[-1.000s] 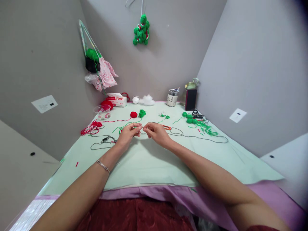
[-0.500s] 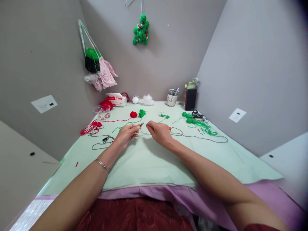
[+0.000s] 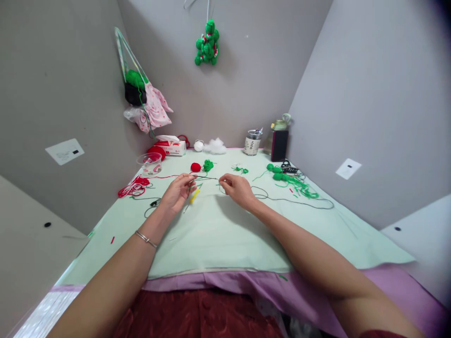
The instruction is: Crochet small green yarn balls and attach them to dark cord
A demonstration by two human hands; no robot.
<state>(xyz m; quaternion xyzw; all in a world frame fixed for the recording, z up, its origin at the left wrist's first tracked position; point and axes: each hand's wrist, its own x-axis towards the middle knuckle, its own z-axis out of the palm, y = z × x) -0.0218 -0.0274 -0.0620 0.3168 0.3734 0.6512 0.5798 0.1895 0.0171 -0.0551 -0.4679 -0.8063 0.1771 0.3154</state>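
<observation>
My left hand (image 3: 179, 191) is raised above the middle of the table, its thumb and forefinger pinched on a strand of dark yarn (image 3: 207, 178). The strand runs nearly straight across to my right hand (image 3: 238, 188), whose fingertips are also closed on it. Just below my left fingers is a yellow-handled crochet hook (image 3: 194, 196), slanting down to a thin metal tip; whether those fingers hold it or it lies on the cloth I cannot tell. From near my right hand, a long loop of dark yarn (image 3: 299, 201) trails over the cloth.
Behind my hands lie a red yarn ball (image 3: 195, 167) and a green yarn bundle (image 3: 208, 165). Green knitted pieces (image 3: 277, 176) with loose ends are at right, near black scissors (image 3: 285, 164). Red yarn (image 3: 136, 187), a clear tub (image 3: 151, 165) and a tissue box (image 3: 172, 148) stand left.
My hands have moved apart, the left going left and slightly up, the right a little right. The dark strand now stretches between them, and the yellow hook has come into view.
</observation>
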